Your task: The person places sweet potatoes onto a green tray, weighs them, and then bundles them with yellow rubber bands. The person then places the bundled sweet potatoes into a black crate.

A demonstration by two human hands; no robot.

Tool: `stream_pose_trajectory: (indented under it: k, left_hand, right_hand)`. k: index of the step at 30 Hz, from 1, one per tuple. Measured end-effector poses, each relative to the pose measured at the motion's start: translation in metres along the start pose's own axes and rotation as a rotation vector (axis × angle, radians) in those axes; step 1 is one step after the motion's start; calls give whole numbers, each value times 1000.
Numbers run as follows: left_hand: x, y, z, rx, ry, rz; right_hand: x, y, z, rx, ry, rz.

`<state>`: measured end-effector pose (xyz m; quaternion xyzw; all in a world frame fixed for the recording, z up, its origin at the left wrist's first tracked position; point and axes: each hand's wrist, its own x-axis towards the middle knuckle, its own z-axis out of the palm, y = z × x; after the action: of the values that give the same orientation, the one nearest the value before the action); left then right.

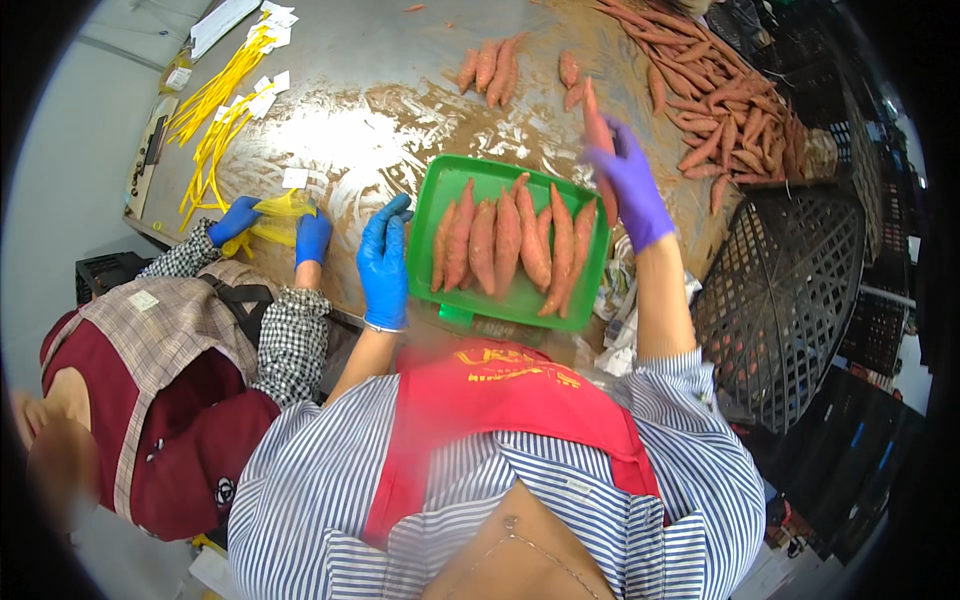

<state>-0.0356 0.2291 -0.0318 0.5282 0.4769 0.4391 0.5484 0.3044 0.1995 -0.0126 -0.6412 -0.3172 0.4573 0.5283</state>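
Note:
My right hand (634, 184), in a purple glove, grips a long sweet potato (596, 124) upright beside the right rim of a green plastic tray (517, 311). Several sweet potatoes (508, 232) lie side by side in the tray, which seems to rest on a scale partly hidden beneath it. My left hand (384, 262), in a blue glove, is by the tray's left rim with its fingers apart and nothing in it. Beyond the tray, a small group of sweet potatoes (491, 69) lies on the metal table (360, 45), with two short pieces (569, 69) to their right.
A large heap of sweet potatoes (739, 112) covers the table's far right. A black plastic basket (780, 292) tilts at the right edge. At left, a co-worker's blue-gloved hands (311, 236) hold a yellow mesh bag (279, 217). Yellow mesh bags with white tags (225, 82) lie beyond.

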Motion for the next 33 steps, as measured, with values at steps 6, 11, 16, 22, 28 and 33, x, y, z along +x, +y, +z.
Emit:
stream_pose_trajectory:
  k: [6, 11, 16, 22, 28, 33]
  left_hand:
    - [-22, 4, 7, -56, -74, 26]
    - [-42, 5, 5, -61, -114, 64]
    - [-57, 9, -7, -77, -104, 84]
    - [-71, 7, -20, -46, -77, 113]
    - [-83, 4, -17, -69, -100, 96]
    - [-90, 4, -12, -97, -118, 81]
  right_hand:
    - [-138, 8, 30, -32, -24, 71]
    - [-173, 2, 37, -145, -100, 143]
    - [-184, -11, 29, -316, -116, 172]
    - [-168, 0, 24, -84, -24, 63]
    - [-147, 23, 47, 53, 30, -137]
    - [-153, 31, 51, -78, -66, -161]
